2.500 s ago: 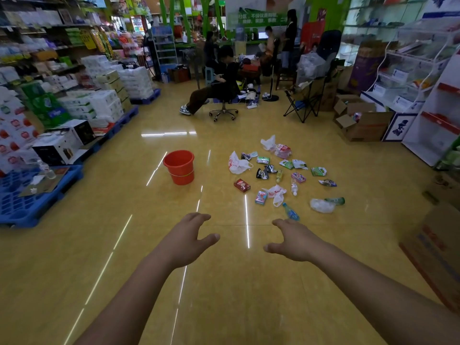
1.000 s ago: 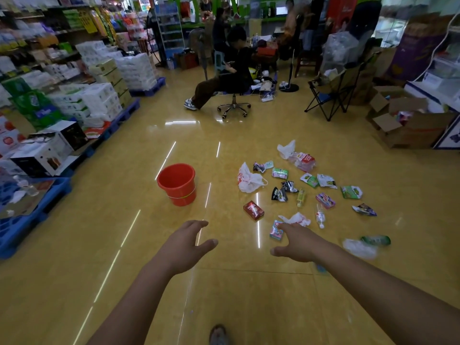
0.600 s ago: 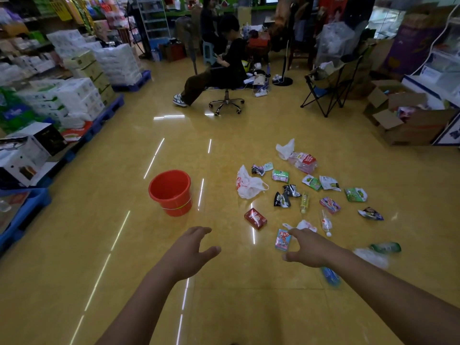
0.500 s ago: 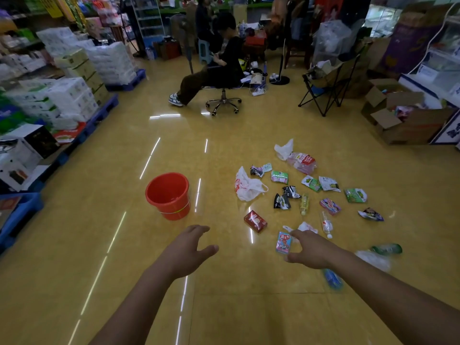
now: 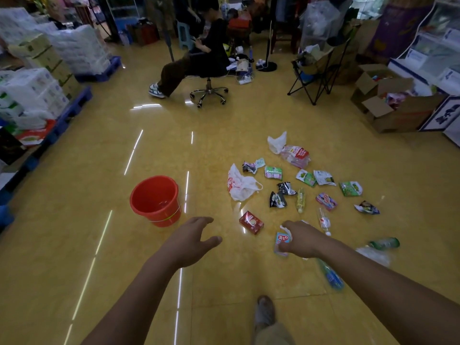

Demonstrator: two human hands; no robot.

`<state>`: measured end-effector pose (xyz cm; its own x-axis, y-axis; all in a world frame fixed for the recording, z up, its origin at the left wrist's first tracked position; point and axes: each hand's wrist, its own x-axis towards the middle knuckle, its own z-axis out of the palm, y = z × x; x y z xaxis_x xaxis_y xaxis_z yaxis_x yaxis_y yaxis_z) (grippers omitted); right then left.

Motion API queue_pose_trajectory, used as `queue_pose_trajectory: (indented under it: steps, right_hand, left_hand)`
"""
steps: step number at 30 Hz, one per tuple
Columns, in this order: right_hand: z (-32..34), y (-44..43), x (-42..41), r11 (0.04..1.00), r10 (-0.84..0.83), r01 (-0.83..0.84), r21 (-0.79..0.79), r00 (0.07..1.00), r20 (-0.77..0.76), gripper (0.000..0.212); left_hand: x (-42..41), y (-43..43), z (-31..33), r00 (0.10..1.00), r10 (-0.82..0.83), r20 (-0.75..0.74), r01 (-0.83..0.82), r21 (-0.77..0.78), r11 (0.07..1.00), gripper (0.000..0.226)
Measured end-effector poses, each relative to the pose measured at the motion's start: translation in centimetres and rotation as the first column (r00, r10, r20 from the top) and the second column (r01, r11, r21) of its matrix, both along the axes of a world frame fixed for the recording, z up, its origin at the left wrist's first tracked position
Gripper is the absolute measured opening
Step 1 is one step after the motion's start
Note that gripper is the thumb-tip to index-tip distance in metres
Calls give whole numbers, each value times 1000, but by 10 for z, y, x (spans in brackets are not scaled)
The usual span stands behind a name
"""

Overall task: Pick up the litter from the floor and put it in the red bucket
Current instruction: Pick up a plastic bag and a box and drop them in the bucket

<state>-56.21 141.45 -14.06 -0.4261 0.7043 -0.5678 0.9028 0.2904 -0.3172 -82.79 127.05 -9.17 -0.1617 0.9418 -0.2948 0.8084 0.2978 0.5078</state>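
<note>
The right hand [image 5: 301, 239] has come down onto the litter at lower centre, its fingers [image 5: 286, 247] closing toward a small packet [image 5: 283, 239], the grip not yet clear; the left hand [image 5: 191, 239] hangs open and empty. The bucket [image 5: 155, 200], left of centre, looks nearly empty, and almost all the litter [image 5: 298, 185] is still on the floor [image 5: 99, 158].

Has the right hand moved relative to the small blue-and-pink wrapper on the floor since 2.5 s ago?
Yes. The right hand has advanced toward the litter; it was short of the small blue-and-pink wrapper, and its fingers now overlap it.
</note>
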Motion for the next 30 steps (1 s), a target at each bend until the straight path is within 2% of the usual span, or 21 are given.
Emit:
queue_pose_trajectory:
  steps: [9,17,30]
  right_hand:
    - [-18,91,-52,999,0,-1,-40,1000,-30,88]
    - [-49,202,-92,997,4,-4,-80,1000,-4,85]
    - [-80,304,-142,987,58,-47,-151,996,70,85]
  left_hand:
    - [-37,93,-9,1000,9,-23,-9,-11,1000,65]
    - [-69,209,-31,997,-47,-66,39,-113,993,63]
    - [-115,319,-67,997,-71,-11,68,-172,983,63]
